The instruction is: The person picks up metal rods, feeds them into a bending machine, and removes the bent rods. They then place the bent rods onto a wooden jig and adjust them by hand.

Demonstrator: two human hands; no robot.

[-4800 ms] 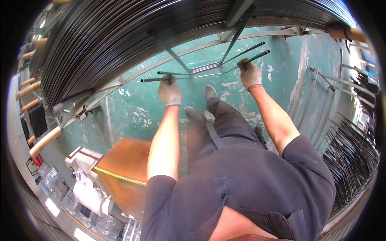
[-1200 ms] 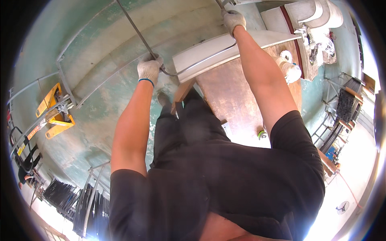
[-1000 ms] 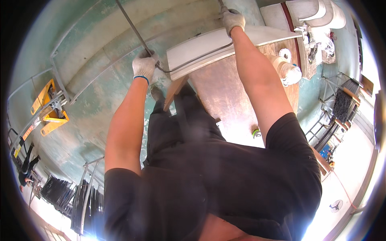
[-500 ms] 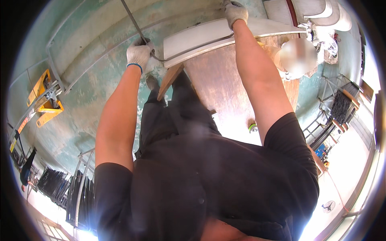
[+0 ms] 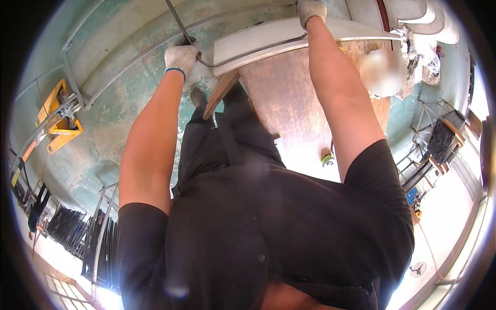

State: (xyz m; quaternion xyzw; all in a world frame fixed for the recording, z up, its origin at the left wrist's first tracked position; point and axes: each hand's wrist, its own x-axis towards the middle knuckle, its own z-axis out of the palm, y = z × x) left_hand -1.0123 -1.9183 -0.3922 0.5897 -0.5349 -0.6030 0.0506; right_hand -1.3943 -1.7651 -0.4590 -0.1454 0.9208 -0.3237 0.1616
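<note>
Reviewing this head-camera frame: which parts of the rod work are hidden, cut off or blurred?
- Metal rod: its far end runs off the top edge.
- Right hand: cut by the top edge, so its grip on the bent rod section is unclear.
- Left hand: the glove hides how the fingers close on the rod.
- Round object beside the right forearm: blurred out.

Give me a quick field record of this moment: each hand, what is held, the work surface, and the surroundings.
left hand: gloved left hand, closed on the bent metal rod near its bend
right hand: gloved right hand, gripping the rod's far end at the top of the picture
rod: lies along the white bench edge
bench: wooden top below the white edge
floor: worn green floor
left side: yellow pallet jack
lower left: dark rod bundles
</note>
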